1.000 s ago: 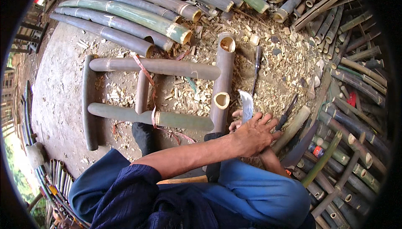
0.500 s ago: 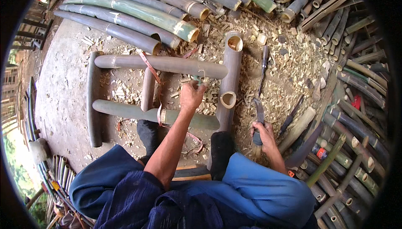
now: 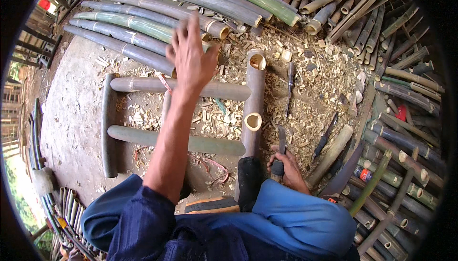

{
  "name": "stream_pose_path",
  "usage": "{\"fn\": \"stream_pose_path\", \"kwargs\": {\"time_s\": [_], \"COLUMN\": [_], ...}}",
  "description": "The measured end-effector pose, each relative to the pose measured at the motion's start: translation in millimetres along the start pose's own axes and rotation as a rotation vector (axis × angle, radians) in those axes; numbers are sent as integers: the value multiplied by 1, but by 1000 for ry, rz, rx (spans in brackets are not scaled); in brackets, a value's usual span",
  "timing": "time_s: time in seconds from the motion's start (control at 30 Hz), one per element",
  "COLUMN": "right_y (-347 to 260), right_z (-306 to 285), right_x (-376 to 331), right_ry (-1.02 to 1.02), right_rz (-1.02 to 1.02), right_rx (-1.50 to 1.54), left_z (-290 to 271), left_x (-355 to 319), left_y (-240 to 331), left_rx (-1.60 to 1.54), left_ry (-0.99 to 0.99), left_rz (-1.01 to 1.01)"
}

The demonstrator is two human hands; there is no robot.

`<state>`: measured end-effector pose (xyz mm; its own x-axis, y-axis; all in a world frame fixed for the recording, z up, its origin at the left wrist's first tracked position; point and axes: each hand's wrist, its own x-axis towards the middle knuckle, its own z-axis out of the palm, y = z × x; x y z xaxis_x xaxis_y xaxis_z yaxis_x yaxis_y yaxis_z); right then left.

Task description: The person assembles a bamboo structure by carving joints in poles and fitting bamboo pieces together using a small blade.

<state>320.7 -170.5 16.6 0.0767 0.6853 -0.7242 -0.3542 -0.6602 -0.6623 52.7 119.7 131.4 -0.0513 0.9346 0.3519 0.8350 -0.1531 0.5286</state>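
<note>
My left hand [image 3: 192,56]: spread, empty, before poles [image 3: 129,50] | right hand [image 3: 289,166]: gripping knife [image 3: 281,139] | seemingly reaching; next needs grasp

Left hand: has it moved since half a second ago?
Yes, forward and slightly left: the left hand was on the near side of the bamboo frame's far rail and now appears beyond it.

left grip [image 3: 192,60] | moved from between bamboo frame [image 3: 224,90] rails to over bamboo poles [image 3: 138,25] | fingers [image 3: 193,26] spread (blurred)
</note>
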Motion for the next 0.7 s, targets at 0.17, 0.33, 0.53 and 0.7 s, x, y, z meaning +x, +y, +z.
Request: {"fn": "stream_pose_path", "kwargs": {"time_s": [0.17,0.33,0.53,0.7], "right_y": [-8,26,2,-147], "right_z": [7,-12,-40,51], "right_x": [17,63,98,96], "right_ry": [-240,-89,212,-153], "right_rz": [-3,-18,40,55], "right_rx": [-303,-264,-394,-1679], "left_z": [3,82,140,122], "left_x": [-52,-159,-161,-140], "left_y": [93,113,98,73], "left_rx": [-105,-94,-248,-676], "left_ry": [-564,-1344,-1434,-984], "left_rz": [718,933,624,204]}}
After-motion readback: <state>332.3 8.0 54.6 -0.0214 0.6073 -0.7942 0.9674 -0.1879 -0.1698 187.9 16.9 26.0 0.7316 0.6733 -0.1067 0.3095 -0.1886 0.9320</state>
